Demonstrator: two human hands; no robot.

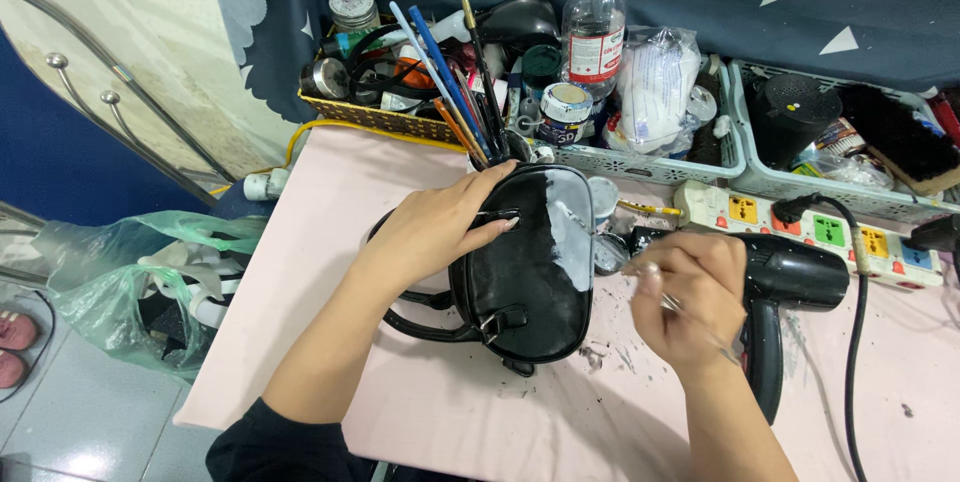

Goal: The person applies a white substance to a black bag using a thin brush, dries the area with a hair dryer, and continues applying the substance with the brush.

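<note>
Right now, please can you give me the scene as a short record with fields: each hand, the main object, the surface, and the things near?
left hand: left hand rests on top of the black handbag, fingers spread.
right hand: right hand pinches a thin tool, its tip at the bag's glossy side.
surface: pink table, dark specks near the bag.
beside right hand: black hair dryer, lying flat.
behind: power strip, clear bottle, baskets of brushes and jars.
</note>
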